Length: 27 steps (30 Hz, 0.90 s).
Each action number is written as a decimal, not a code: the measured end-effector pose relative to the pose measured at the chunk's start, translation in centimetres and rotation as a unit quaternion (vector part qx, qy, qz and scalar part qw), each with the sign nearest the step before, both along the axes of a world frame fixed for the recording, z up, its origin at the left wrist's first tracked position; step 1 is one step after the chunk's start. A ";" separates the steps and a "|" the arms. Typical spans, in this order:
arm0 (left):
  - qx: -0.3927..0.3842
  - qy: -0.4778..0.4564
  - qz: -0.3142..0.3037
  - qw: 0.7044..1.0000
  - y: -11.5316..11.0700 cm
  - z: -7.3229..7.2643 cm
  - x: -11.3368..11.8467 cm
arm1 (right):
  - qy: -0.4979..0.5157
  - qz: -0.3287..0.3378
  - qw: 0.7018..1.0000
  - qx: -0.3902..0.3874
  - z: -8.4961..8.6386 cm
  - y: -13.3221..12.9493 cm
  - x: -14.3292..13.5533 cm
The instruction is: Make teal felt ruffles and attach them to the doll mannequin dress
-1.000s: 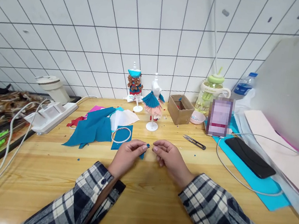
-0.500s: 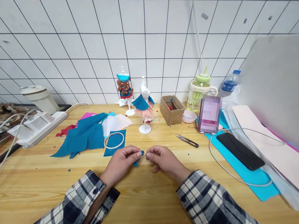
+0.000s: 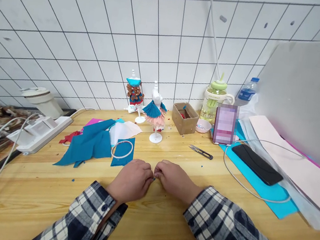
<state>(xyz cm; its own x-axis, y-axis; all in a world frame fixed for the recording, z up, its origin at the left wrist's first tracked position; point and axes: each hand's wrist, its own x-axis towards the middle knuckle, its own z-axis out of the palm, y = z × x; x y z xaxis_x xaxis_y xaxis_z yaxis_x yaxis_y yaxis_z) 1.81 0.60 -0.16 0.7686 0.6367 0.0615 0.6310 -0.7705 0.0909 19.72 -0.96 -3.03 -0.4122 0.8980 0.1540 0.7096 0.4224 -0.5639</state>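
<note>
My left hand [image 3: 134, 181] is closed over the wooden table, its fingers curled around a small blue piece that is almost fully hidden. Fingertips of my right hand [image 3: 173, 179] are pinched together beside it; a tiny blue bit [image 3: 154, 179] shows between the two hands. Whether the right fingers grip that piece is hidden. Just behind the left hand, a white ring [image 3: 121, 157] lies on a blue square [image 3: 117, 161]. Farther back stands a small white mannequin [image 3: 156, 99] in a blue and pink pleated dress.
Blue cloth [image 3: 93, 144] and a power strip [image 3: 37, 134] are at left. Snips [image 3: 201, 152], a cardboard box [image 3: 184, 119], a pink bowl [image 3: 203, 126] and a green-lidded jug [image 3: 214, 100] stand behind. A black phone [image 3: 257, 163] with a looping cable lies at right.
My left hand has turned over knuckles up and moved right, covering the blue piece that showed at its fingertips. Both hands' fingertips are now close together.
</note>
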 end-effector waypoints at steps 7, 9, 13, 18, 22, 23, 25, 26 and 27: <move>0.038 -0.019 0.089 0.995 -0.1 -0.3 0.5 | -0.094 -0.037 0.992 0.074 0.8 -0.9 -1.0; 0.039 -0.052 0.123 0.990 -0.1 -0.3 0.5 | -0.092 -0.052 0.991 0.085 0.9 -1.0 -1.2; -0.046 -0.216 0.197 0.955 0.4 -0.7 0.1 | -0.039 -0.072 0.991 0.107 1.2 -1.1 -1.3; -0.286 -0.420 0.247 0.825 1.4 -1.6 -0.1 | 0.092 -0.092 0.987 0.093 1.5 -0.8 -1.0; -0.346 -0.474 0.246 0.771 1.5 -1.7 0.0 | 0.200 -0.135 0.970 0.033 1.2 -0.1 -0.8; -0.349 -0.478 0.246 0.768 1.4 -1.7 0.1 | 0.220 -0.146 0.964 0.013 1.0 0.1 -0.8; -0.348 -0.485 0.250 0.763 1.3 -1.6 0.1 | 0.267 -0.159 0.949 -0.048 0.8 0.4 -0.8; -0.349 -0.488 0.253 0.759 1.3 -1.6 0.2 | 0.297 -0.163 0.936 -0.092 0.7 0.5 -0.9; -0.351 -0.492 0.256 0.755 1.3 -1.6 0.2 | 0.327 -0.165 0.920 -0.138 0.6 0.6 -0.9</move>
